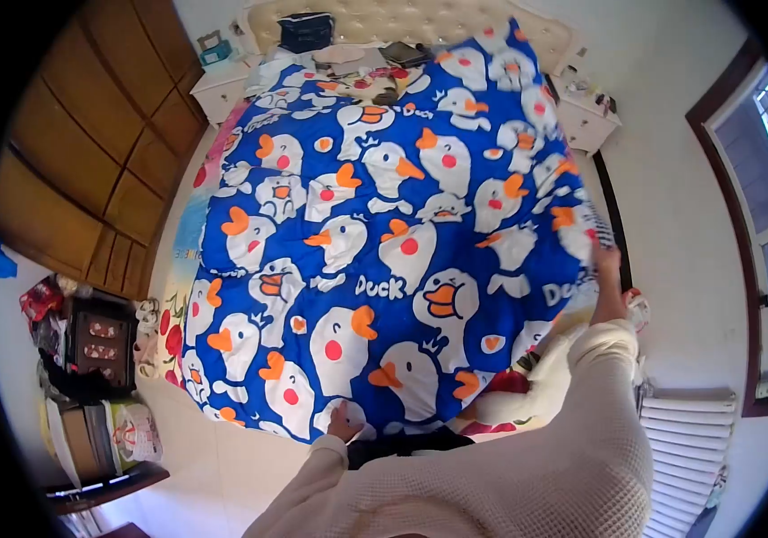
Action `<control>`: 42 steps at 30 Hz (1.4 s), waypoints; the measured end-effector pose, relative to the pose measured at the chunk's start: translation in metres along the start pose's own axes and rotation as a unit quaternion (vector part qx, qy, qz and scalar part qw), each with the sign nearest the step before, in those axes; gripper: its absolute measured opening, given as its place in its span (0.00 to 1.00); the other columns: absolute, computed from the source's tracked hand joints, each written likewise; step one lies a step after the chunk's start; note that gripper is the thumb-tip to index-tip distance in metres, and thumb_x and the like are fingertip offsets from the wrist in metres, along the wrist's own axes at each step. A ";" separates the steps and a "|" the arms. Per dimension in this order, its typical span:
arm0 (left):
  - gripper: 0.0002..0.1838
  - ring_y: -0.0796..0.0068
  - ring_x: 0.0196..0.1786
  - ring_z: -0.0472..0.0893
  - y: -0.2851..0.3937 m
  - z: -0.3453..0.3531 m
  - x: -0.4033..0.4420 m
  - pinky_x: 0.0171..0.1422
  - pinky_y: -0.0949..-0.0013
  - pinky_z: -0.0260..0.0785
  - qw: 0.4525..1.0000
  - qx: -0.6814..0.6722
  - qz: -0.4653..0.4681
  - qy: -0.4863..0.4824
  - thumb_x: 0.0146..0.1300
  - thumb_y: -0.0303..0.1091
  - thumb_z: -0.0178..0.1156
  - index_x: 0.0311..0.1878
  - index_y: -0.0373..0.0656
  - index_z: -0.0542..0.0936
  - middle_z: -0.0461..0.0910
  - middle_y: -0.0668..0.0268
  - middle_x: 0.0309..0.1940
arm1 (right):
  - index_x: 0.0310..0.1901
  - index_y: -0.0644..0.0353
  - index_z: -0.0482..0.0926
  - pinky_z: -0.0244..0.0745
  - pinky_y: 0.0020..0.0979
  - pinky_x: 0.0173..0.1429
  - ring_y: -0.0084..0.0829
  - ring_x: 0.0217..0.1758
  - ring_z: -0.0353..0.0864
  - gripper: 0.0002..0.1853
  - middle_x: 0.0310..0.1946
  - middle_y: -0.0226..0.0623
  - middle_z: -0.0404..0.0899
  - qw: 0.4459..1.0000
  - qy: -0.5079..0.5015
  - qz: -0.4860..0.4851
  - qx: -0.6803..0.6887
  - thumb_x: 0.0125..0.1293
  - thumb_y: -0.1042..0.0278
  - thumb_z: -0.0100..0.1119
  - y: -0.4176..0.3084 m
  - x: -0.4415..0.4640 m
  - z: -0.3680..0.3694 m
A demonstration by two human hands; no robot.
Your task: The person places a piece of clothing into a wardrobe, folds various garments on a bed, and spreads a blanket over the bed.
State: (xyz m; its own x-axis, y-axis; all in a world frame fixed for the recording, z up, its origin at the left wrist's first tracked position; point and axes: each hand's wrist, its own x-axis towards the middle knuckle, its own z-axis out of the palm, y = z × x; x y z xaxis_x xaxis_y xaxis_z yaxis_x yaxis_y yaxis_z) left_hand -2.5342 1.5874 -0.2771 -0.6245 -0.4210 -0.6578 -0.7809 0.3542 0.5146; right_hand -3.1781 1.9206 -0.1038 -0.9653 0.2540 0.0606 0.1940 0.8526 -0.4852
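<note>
A blue quilt [375,296] printed with white ducks lies spread over the bed. At its near edge, low in the view, my left hand [343,423] rests on the fabric; its fingertips are too small to read clearly. My right hand [606,260] is at the quilt's right edge, closed on the fabric where a checked underside shows. Near my right forearm, a cream-coloured cover [527,399] with red flowers shows beyond the quilt's lower right edge.
A padded headboard [420,25] stands at the far end, with a dark bag [306,31] before it. White nightstands [221,90] flank the bed. Wooden wardrobes [102,134] line the left; a radiator [684,448] and window [765,179] are on the right.
</note>
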 end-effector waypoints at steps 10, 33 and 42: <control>0.62 0.47 0.61 0.59 0.050 -0.008 -0.015 0.63 0.61 0.56 0.994 -0.023 -0.077 0.069 0.33 0.49 0.71 0.64 0.31 0.41 0.54 0.41 0.59 | 0.62 0.59 0.52 0.61 0.43 0.60 0.46 0.60 0.61 0.51 0.57 0.50 0.61 0.966 -0.124 0.221 0.050 0.38 0.51 0.71 0.128 -0.244 0.142; 0.19 0.49 0.48 0.66 0.150 0.011 0.014 0.55 0.59 0.57 0.941 -0.003 0.197 0.276 0.50 0.29 0.55 0.46 0.31 0.66 0.68 0.49 0.42 | 0.40 0.60 0.77 0.69 0.23 0.44 0.21 0.37 0.75 0.09 0.34 0.29 0.78 0.891 -0.345 -0.001 0.296 0.59 0.72 0.52 0.146 -0.267 -0.027; 0.44 0.46 0.56 0.65 0.265 0.147 0.084 0.59 0.56 0.59 0.873 0.359 0.320 0.085 0.38 0.46 0.67 0.57 0.37 0.59 0.65 0.44 0.52 | 0.51 0.64 0.67 0.70 0.28 0.45 0.33 0.43 0.75 0.21 0.39 0.45 0.76 0.918 -0.104 0.133 0.359 0.52 0.80 0.45 0.240 -0.045 0.157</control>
State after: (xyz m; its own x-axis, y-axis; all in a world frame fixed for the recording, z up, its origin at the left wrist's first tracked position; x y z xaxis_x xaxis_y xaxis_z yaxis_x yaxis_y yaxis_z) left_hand -2.7912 1.7689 -0.2763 -0.9701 -0.0403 -0.2395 -0.0972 0.9682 0.2307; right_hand -3.1150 2.0424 -0.3601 -0.9278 0.2528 -0.2743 0.3336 0.2328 -0.9135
